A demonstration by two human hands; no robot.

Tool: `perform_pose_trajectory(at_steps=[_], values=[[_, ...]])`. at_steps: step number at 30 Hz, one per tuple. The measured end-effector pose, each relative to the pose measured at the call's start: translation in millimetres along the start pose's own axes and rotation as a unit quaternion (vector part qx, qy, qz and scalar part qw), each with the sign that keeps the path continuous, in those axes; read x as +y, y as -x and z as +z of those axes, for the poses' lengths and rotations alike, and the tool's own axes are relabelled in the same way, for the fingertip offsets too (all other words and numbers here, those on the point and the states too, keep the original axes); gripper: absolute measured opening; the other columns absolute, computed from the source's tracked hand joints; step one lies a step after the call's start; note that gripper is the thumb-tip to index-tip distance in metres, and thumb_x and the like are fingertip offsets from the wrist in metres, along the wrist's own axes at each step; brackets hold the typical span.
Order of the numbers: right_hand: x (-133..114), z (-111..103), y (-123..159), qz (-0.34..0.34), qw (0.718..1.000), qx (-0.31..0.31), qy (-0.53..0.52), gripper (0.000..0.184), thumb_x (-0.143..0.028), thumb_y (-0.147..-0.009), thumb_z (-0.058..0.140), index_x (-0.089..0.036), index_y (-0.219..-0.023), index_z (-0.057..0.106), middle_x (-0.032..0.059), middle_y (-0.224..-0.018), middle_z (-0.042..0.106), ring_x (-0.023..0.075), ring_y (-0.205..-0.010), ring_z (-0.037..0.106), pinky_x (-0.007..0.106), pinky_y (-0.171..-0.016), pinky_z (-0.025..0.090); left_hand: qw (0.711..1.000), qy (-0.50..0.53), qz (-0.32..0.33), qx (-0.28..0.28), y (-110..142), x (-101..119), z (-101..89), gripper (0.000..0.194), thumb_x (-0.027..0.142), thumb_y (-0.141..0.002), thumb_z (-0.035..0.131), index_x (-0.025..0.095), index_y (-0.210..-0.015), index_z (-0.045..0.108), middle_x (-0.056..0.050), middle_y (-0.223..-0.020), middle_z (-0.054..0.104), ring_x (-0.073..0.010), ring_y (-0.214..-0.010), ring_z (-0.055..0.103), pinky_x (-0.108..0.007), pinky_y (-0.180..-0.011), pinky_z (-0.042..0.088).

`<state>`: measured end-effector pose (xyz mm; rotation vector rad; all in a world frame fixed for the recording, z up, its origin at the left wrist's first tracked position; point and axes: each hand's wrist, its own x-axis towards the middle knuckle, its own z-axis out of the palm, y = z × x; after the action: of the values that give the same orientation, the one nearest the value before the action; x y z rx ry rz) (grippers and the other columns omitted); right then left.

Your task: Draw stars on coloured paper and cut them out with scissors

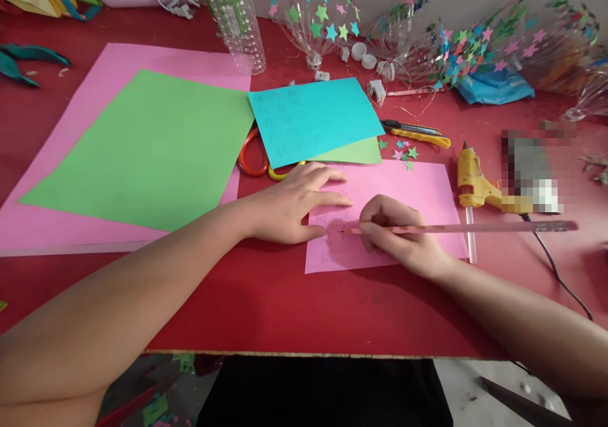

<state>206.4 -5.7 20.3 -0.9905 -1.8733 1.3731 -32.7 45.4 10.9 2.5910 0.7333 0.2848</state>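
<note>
Right hand (408,240) pinches pencil (498,227) close to tip, probably for fine control; tip by small star outlines on small pink sheet (408,183). Left hand (285,205) open, fingers spread over sheet's left side, likely steadying it. Blue sheet (316,120) lies just beyond, partly over red handle loop (243,161). Glue gun (469,183) sits right of pink sheet, nozzle facing away, presumably safer for forearms. Clear bottle (251,47) carries green label, print unreadable.

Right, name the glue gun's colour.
The glue gun is yellow, best seen in the head view.
</note>
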Motion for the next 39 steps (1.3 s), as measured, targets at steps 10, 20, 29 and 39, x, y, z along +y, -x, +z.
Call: perform_pose_trajectory(at_steps=[10, 20, 29, 39], values=[[-0.7, 3.3, -2.5, -0.068, 0.990, -0.076, 0.098, 0.015, -0.005, -0.077, 0.054, -0.018, -0.072, 0.051, -0.0056, -0.062, 0.050, 0.0059, -0.052, 0.042, 0.018, -0.050, 0.034, 1.000, -0.002, -0.026, 0.011, -1.4, 2.3, 0.1, 0.046, 0.040, -0.082, 0.070, 0.021, -0.122, 0.058, -0.016, -0.144, 0.045, -0.0356, -0.137, 0.036, -0.057, -0.114, 0.030], [0.6, 3.1, -2.5, -0.060, 0.986, -0.114, 0.110, 0.011, -0.010, -0.082, 0.058, -0.018, -0.076, 0.054, -0.0057, -0.062, 0.052, 0.0061, -0.052, 0.044, 0.019, -0.051, 0.035, 1.000, 0.000, -0.027, 0.010, -1.4, 0.4, 1.3, 0.047, 0.040, -0.081, 0.070, 0.021, -0.122, 0.056, -0.016, -0.143, 0.044, -0.0354, -0.137, 0.035, -0.056, -0.114, 0.030], [0.0, 5.1, -3.0, -0.068, 0.985, -0.095, 0.130, 0.013, -0.008, -0.082, 0.055, -0.018, -0.075, 0.051, -0.0049, -0.064, 0.052, 0.0066, -0.054, 0.045, 0.018, -0.052, 0.035, 1.000, 0.004, -0.028, 0.014, -1.9, 0.4, 1.8, 0.047, 0.039, -0.081, 0.070, 0.023, -0.122, 0.056, -0.015, -0.143, 0.044, -0.0355, -0.137, 0.035, -0.056, -0.113, 0.030], [1.9, 6.8, -2.7, -0.053, 0.989, -0.055, 0.128, 0.013, -0.006, -0.080, 0.054, -0.018, -0.077, 0.052, -0.0045, -0.066, 0.053, 0.0063, -0.055, 0.046, 0.017, -0.053, 0.036, 0.999, 0.005, -0.030, 0.011, -2.3, 1.1, 0.9, 0.045, 0.037, -0.081, 0.069, 0.022, -0.121, 0.056, -0.014, -0.143, 0.045, -0.0349, -0.137, 0.036, -0.055, -0.113, 0.031]])
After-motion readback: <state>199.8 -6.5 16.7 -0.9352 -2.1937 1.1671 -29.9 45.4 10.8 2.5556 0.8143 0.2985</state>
